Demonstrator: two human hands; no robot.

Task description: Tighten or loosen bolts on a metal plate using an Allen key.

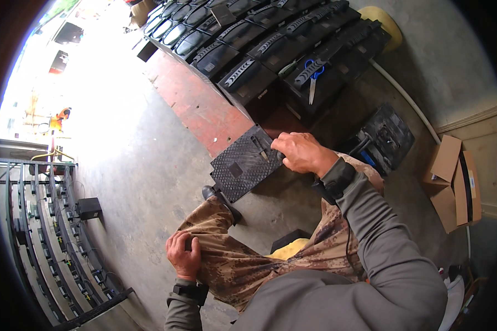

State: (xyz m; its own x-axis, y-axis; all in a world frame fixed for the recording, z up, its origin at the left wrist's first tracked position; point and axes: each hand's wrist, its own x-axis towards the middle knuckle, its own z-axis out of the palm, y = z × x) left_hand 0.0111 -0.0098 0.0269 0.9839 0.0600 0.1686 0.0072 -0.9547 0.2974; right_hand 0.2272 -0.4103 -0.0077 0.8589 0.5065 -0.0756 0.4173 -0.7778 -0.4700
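Observation:
My right hand (303, 151) is closed, its fingers curled at the right edge of a black panel (242, 179) with a raised pattern. A bit of something dark shows under the fingers; the rest of it is hidden. On the panel, just left of that hand, lies a small dark tool (259, 148) with a pale end, its kind too small to tell. A dark square patch (236, 169) sits near the panel's middle. My left hand (183, 254) lies on my left knee with its fingers stretched out and holds nothing.
Rows of black cases (248, 71) with grey handles stand ahead, and blue-handled scissors (312, 77) lie on one. A reddish board (199, 105) lies before them. Another black case (386, 138) and an open cardboard box (450, 182) are at right. A wired rack (55, 237) stands at left.

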